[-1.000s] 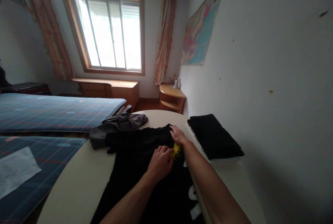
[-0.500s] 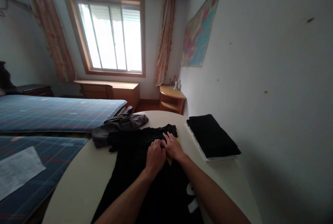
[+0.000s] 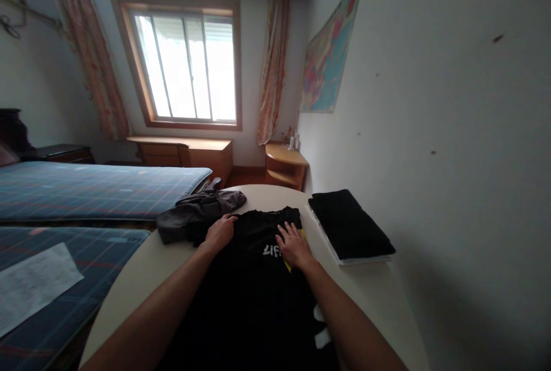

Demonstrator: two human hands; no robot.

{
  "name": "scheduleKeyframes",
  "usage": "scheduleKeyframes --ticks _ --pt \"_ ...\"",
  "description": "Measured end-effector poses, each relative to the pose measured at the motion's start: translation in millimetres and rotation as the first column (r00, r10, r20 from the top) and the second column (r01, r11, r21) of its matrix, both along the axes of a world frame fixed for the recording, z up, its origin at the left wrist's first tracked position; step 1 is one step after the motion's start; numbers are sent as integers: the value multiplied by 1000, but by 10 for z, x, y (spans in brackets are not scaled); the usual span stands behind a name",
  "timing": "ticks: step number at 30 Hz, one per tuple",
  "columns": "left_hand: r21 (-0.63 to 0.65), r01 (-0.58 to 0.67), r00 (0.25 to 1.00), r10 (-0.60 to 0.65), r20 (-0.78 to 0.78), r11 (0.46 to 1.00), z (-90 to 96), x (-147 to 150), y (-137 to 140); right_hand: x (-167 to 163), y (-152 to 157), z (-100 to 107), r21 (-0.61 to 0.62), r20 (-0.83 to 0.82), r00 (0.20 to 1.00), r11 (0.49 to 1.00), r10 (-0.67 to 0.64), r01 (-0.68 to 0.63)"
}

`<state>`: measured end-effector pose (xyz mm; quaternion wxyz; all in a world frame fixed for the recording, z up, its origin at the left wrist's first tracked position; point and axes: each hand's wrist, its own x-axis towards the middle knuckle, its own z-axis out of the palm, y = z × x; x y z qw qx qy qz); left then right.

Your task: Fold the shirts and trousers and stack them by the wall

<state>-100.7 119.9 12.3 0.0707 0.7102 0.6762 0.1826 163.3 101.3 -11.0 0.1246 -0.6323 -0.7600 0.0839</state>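
Note:
A black T-shirt (image 3: 253,296) with white lettering and a yellow patch lies spread on the round table (image 3: 124,290), its collar end away from me. My left hand (image 3: 220,233) is at the shirt's left shoulder, its fingers curled in on the fabric. On the right side of the chest, my right hand (image 3: 293,244) lies flat with fingers stretched out, partly covering the lettering and the yellow patch. The left sleeve is mostly hidden under my left hand.
A grey garment (image 3: 189,219) lies crumpled at the table's far left. To the right sits a stack of folded black clothes (image 3: 350,224) with something white beneath. Beds with plaid mattresses (image 3: 103,187) stand at the left, one bearing a paper sheet (image 3: 38,282). A wall (image 3: 430,101) bounds the right side.
My left hand has moved left, from beside my right hand to the shirt's left shoulder. White lettering on the chest now shows. The right hand has shifted slightly right.

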Motion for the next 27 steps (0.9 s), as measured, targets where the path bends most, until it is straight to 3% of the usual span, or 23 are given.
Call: scheduleKeyframes --ticks 7,14,19,24,27 --pt "-31 144 989 -145 -40 989 -100 -61 339 14 34 -16 6 0 1000 1000 3 -3" --pt "71 151 987 -146 -63 986 -78 148 540 123 330 -24 -25 30 999 999 23 -22" --pt "96 149 988 -144 -59 984 -184 289 695 172 630 -11 -43 90 996 999 26 -22" --pt "82 171 985 -167 -52 982 -309 305 717 192 825 2 -38 120 992 999 26 -22" --pt "165 219 975 -212 -60 962 -311 291 616 204 872 14 -23 127 992 1000 17 -14"
